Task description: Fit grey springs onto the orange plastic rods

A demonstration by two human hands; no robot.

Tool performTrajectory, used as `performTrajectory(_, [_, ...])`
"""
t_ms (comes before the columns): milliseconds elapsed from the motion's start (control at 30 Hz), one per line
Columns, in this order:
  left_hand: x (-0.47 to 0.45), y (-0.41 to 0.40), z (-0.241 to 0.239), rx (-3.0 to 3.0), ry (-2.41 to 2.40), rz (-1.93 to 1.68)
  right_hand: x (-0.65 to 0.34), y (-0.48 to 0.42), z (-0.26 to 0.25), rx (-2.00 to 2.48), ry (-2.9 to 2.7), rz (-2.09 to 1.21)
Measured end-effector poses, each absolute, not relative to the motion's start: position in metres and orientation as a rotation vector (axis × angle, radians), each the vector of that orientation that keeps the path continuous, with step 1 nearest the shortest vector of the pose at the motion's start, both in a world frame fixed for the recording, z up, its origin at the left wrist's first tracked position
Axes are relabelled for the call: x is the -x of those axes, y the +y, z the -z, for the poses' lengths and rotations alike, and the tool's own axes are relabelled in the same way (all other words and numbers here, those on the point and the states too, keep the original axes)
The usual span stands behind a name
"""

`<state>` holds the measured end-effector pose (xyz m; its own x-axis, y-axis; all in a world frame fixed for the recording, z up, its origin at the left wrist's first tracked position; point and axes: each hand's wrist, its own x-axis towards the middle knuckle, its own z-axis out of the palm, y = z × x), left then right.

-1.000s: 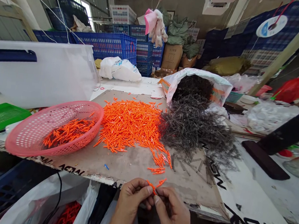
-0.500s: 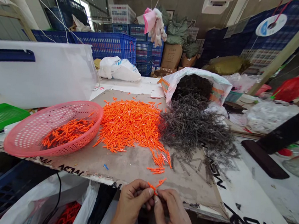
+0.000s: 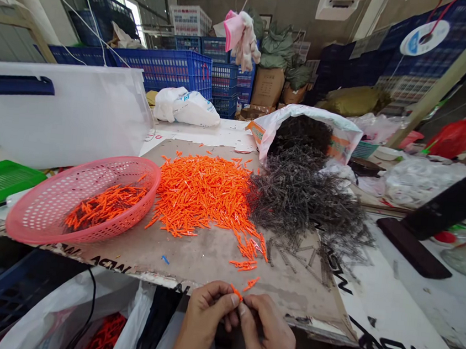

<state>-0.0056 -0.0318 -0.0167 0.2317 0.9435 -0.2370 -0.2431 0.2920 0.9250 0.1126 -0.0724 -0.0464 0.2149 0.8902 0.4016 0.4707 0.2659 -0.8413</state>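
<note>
My left hand (image 3: 210,314) pinches a small orange plastic piece (image 3: 236,292) between thumb and forefinger at the table's front edge. My right hand (image 3: 268,331) meets it there, thumb and forefinger closed at the lower end of the same piece; whether a spring is between the fingertips is hidden. Just beyond the fingers lies a loose orange piece (image 3: 251,283). Farther back spreads a heap of orange plastic pieces (image 3: 204,193). To its right is a pile of dark coil springs (image 3: 298,187), spilling from a white sack (image 3: 262,133).
A pink basket (image 3: 24,213) with orange pieces stands left, next to a green tray (image 3: 3,181). Behind them is a translucent bin (image 3: 63,123). Below the table edge, a white bag (image 3: 47,310) contains red pieces. A dark stand (image 3: 414,249) is at right.
Both hands stay together at the table edge with only slight finger movement. The orange piece between them shows less, and the right hand has shifted slightly left.
</note>
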Motion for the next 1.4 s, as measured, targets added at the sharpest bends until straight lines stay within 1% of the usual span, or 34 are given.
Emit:
performTrajectory(167, [0.004, -0.033, 0.017, -0.784, 1.004, -0.993, -0.117, -0.068, 0.048, 1.353, -1.462, -0.653])
performTrajectory(367, [0.002, -0.034, 0.019, -0.717, 1.003, -0.973, -0.115, -0.069, 0.052, 1.398, -1.303, -1.012])
performTrajectory(433, [0.001, -0.034, 0.019, -0.682, 0.984, -0.982, -0.112, -0.071, 0.052, 1.383, -1.281, -1.080])
performTrajectory(533, [0.004, -0.031, 0.014, -0.626, 0.962, -1.032, -0.116, -0.071, 0.050, 1.353, -1.297, -0.963])
performTrajectory(667, [0.021, -0.023, -0.001, -0.515, 0.973, -1.105, -0.147, -0.065, 0.047, 1.507, -1.305, -0.556])
performTrajectory(733, [0.029, -0.019, -0.007, -0.424, 0.945, -1.121, -0.164, -0.060, 0.046, 1.575, -1.353, -0.457])
performTrajectory(867, [0.032, -0.011, -0.010, -0.371, 0.895, -1.128, -0.175, -0.056, 0.050, 1.582, -1.487, -0.382])
performTrajectory(967, [0.023, -0.006, -0.006, -0.589, 1.005, -1.099, -0.169, -0.056, 0.053, 1.574, -1.500, -0.359])
performTrajectory(1067, [0.007, -0.003, -0.003, -1.162, 1.185, -1.049, -0.166, -0.057, 0.055, 1.591, -1.472, -0.336])
performTrajectory(1133, [-0.005, -0.003, -0.002, -1.542, 1.237, -0.942, -0.169, -0.056, 0.055, 1.592, -1.468, -0.328])
performTrajectory(1233, [-0.022, -0.005, 0.001, -1.942, 1.305, -0.728, -0.180, -0.050, 0.051, 1.630, -1.444, -0.291])
performTrajectory(1400, [-0.036, -0.003, 0.006, -2.211, 1.422, -0.411, -0.197, -0.022, 0.038, 1.806, -1.602, -0.105])
